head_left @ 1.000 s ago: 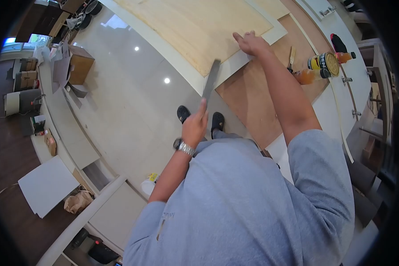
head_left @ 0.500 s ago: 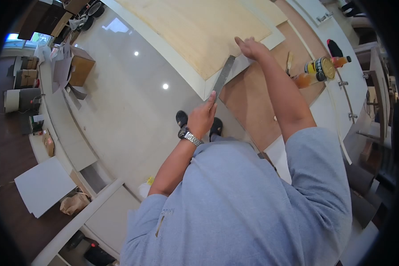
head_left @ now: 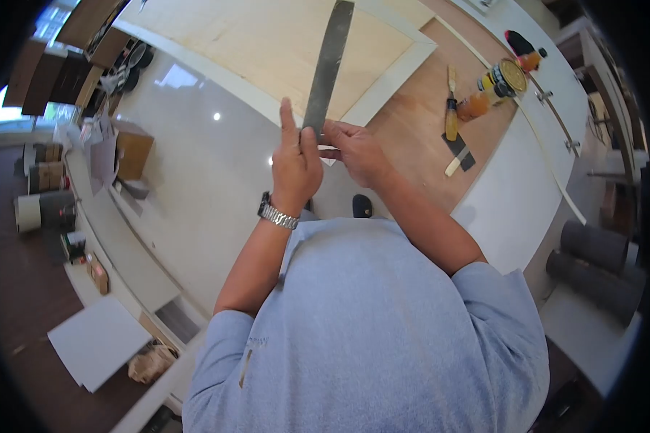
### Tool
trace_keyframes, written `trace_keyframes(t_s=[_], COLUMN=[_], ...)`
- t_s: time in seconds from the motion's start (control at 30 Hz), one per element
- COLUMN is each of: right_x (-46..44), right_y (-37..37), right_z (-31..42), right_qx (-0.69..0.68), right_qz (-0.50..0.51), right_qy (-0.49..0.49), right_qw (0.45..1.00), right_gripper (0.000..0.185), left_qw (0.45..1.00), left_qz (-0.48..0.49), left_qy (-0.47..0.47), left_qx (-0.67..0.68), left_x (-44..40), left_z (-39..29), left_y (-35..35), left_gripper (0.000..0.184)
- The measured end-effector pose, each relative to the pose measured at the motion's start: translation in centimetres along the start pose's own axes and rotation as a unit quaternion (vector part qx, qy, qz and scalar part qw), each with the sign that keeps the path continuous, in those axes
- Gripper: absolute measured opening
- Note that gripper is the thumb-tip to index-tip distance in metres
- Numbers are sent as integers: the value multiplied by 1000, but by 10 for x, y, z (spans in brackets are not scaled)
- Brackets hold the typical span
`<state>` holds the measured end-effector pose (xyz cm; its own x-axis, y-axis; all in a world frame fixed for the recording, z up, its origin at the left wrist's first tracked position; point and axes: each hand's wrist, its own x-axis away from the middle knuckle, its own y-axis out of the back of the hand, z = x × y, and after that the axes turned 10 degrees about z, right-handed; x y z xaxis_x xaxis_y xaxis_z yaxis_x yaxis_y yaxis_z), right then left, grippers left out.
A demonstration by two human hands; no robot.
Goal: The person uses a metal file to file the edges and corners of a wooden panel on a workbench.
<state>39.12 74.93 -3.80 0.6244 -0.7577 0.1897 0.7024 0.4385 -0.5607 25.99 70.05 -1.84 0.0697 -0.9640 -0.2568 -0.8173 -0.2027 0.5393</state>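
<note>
A long, flat, dark grey strip (head_left: pixel 329 61) rises from my hands over the wooden panel. My left hand (head_left: pixel 296 169), with a metal watch (head_left: pixel 276 211) at its wrist, has its thumb against the strip's lower end and its index finger pointing up. From the other side, my right hand (head_left: pixel 360 153) pinches at that same end; some of its fingertips are hidden. Beneath the strip is a light wooden panel (head_left: pixel 238 50) with a white border (head_left: pixel 390 79). I cannot tell what the strip is made of.
On the brown board (head_left: pixel 404 108) to the right lie a yellow-handled tool (head_left: pixel 451 119) and a dark flat piece (head_left: pixel 456 149). An orange bottle (head_left: pixel 473 108) and a can (head_left: pixel 511 76) are beside them. A cardboard box (head_left: pixel 133 155) stands on the left floor.
My right hand has come from the panel's edge to the strip's lower end. My left hand has moved left and up, and the strip now stands more upright in view.
</note>
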Motion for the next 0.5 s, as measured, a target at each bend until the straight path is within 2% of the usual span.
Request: trace_keyframes(t_s=[0.03, 0.13, 0.23, 0.27, 0.33, 0.37, 0.4, 0.47, 0.5], right_x=[-1, -3, -5, -8, -13, -12, -6, 13, 27], right_y=[-6, -14, -25, -29, -36, -39, -35, -16, -11], right_z=[2, 18, 24, 23, 20, 17, 8, -17, -28], right_qx=[-76, -81, -53, -48, -37, -53, -14, 67, 122], right_qz=[9, -40, -38, -84, -171, -212, -253, -327, -358], right_qy=[23, 113, 129, 127, 122, 119, 118, 109, 57], right_qw=[997, 989, 990, 987, 977, 968, 960, 936, 924], right_gripper=[41, 36, 32, 31, 29, 26, 26, 27, 27], left_qw=[999, 986, 987, 985, 980, 972, 962, 957, 954], left_qz=[-4, 20, 75, 89, 160, 189, 218, 273, 293], left_qy=[-45, -69, -92, -102, -20, 15, 48, 68, 60], left_qx=[25, 149, 110, 105, 115, 136, 157, 64, 17], left_x=[-11, -36, -47, -49, -51, -50, -51, -39, -28], left_z=[-4, -7, -8, -6, 7, 32, 57, 102, 128], left_y=[-3, -7, 6, 12, 33, 39, 44, 68, 78], left_gripper=[61, 61, 63, 64, 66, 66, 65, 61, 57])
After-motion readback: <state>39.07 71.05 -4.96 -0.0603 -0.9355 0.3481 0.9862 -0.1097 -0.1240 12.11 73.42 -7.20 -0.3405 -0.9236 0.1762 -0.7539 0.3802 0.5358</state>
